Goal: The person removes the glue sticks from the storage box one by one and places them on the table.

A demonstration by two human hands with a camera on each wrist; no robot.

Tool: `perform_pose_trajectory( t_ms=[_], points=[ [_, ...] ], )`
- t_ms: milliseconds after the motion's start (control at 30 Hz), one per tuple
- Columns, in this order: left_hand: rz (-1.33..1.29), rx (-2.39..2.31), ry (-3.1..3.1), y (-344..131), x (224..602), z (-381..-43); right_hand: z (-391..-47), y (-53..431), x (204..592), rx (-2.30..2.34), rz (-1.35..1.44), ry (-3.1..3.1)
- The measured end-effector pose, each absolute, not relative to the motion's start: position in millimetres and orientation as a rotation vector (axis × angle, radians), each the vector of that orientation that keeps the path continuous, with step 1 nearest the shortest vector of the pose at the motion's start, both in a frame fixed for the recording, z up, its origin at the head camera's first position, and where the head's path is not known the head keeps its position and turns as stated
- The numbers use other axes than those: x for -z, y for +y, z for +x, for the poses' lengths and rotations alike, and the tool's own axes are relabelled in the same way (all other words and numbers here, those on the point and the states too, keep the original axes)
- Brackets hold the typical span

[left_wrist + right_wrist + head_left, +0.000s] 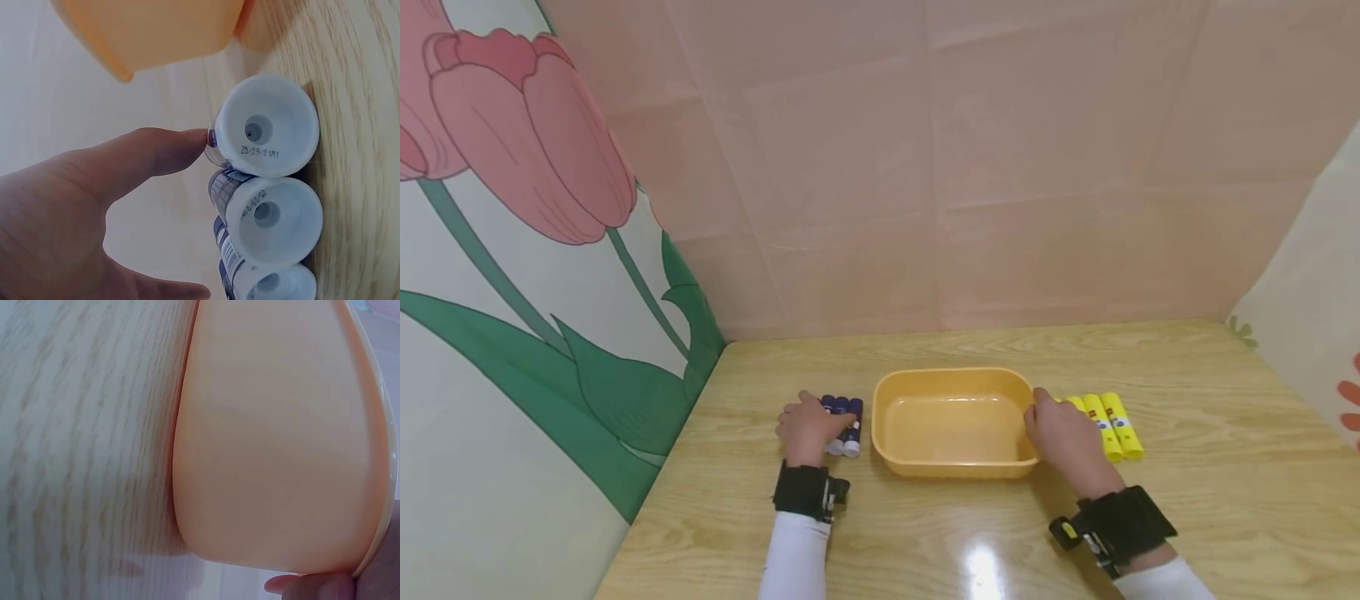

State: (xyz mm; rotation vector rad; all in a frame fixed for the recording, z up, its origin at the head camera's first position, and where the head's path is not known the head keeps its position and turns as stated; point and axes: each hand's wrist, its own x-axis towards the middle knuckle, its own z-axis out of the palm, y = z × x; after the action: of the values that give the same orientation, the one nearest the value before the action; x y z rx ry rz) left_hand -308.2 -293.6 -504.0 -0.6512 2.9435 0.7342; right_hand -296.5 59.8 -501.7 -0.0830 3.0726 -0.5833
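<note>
My left hand (pixel 808 427) lies over a row of dark blue glue sticks (pixel 853 425) with white bases. In the left wrist view the straight thumb (pixel 181 150) touches the side of the end glue stick (pixel 272 125), and the other fingers are partly out of frame. A yellow-orange plastic basin (pixel 955 469) stands on the table to the right of them. My right hand (pixel 1067 437) grips the basin's right rim, its fingertips (pixel 322 587) curled at the wall in the right wrist view.
Several yellow glue sticks (pixel 1122 425) lie side by side on the wood-grain table (pixel 910 533), right of the basin and partly behind the right hand. A pink-beige covering (pixel 940 167) rises behind the table, and a tulip-printed panel (pixel 535 275) borders the left edge.
</note>
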Motion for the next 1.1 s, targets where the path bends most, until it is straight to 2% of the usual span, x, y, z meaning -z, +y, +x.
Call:
perform_pose_trajectory(
  t_ms=[1100],
  points=[
    [-0.644,-0.744,2.996,-286.3,503.9,-304.2,-296.6,61.6,503.2,0.58,-0.098,3.081]
  ],
)
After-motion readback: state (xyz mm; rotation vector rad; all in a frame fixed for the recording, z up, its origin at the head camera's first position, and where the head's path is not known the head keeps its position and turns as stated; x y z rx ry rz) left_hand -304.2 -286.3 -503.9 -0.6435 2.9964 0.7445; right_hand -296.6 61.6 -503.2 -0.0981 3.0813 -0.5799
